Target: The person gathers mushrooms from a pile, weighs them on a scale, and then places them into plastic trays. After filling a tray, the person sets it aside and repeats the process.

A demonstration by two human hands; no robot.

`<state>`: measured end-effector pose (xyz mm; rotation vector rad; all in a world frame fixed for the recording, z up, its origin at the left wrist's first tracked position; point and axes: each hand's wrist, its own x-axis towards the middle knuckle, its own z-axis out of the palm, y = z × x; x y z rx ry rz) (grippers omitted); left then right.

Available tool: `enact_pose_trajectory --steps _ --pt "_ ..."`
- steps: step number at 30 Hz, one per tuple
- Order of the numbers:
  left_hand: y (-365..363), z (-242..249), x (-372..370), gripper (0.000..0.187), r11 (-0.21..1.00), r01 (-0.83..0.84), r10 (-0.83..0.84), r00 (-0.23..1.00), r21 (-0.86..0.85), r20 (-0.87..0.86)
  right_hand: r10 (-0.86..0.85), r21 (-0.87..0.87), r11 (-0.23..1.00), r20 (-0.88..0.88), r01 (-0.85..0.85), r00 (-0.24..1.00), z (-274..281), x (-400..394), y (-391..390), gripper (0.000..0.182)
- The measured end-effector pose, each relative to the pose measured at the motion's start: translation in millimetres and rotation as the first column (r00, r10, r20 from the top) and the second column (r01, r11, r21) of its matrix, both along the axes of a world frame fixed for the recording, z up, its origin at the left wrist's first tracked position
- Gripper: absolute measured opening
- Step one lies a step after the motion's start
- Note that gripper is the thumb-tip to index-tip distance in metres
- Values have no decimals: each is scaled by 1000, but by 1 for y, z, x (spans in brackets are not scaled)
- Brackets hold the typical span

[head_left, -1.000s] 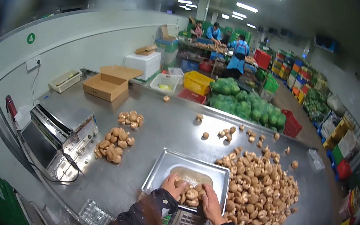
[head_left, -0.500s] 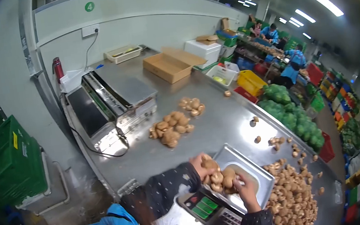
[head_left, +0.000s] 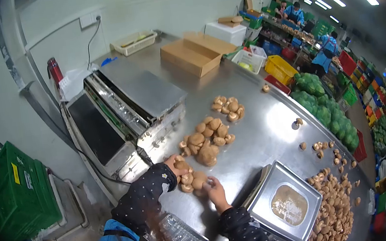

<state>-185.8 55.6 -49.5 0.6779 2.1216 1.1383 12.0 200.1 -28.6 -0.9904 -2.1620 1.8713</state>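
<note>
A cluster of brown shiitake mushrooms is cupped between my two hands, low over the steel table. My left hand wraps the cluster from the far left side, its fingers partly hidden by the caps. From the right, my right hand presses its fingertips against the same mushrooms. Just beyond them lies a mushroom pile, with a smaller mushroom group behind it. To the right of my right forearm is a weighing scale with a bare metal pan.
A large mushroom heap lies right of the scale. Clear plastic trays sit near my body. A wrapping machine stands at left, an open cardboard box farther back. Bagged green vegetables line the table's far side; people work beyond.
Both hands have carried the mushrooms left from over the scale pan to beside the mushroom pile. The pan now shows uncovered, and the view has shifted.
</note>
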Motion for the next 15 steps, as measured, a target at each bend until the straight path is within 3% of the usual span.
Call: enact_pose_trajectory --steps 1,2,3,5,6,7,9,10,11,12,14,15 --pt "-1 51 17 103 999 -52 52 998 -2 38 13 25 1000 1 -13 1000 12 2 2 50" --pt "-2 38 16 98 996 -76 77 997 35 -30 23 131 991 116 -38 993 37 4 0 51" --pt "-3 36 17 98 996 -80 81 997 29 -17 8 282 958 136 -47 991 28 9 3 46" --pt "-8 42 17 97 996 -92 92 950 15 -300 136 621 782 -98 -47 986 46 30 -6 42" --pt "-11 49 24 78 986 -104 149 903 131 -404 224 646 759 -144 -80 964 64 41 -14 37" --pt "-16 60 33 78 986 -110 152 902 127 -403 270 587 786 -47 -192 962 85 54 -26 35" --pt "-32 90 61 59 949 -98 248 818 298 -519 493 526 670 211 -523 844 136 70 -53 35" --pt "-43 115 82 50 969 -3 155 782 246 -603 501 513 675 208 -530 840 138 81 -63 37" --pt "-54 116 95 49 966 197 -57 794 168 -606 505 501 683 203 -532 839 134 94 -73 39" --pt "-64 111 110 48 915 394 -268 762 93 -590 506 647 546 252 -533 825 125 102 -83 41" --pt "-74 83 143 39 851 525 -369 559 -28 -742 491 682 488 301 -545 817 109 111 -100 41" --pt "-75 81 151 35 806 551 -534 522 -214 -665 473 714 417 358 -563 805 100 114 -105 40"
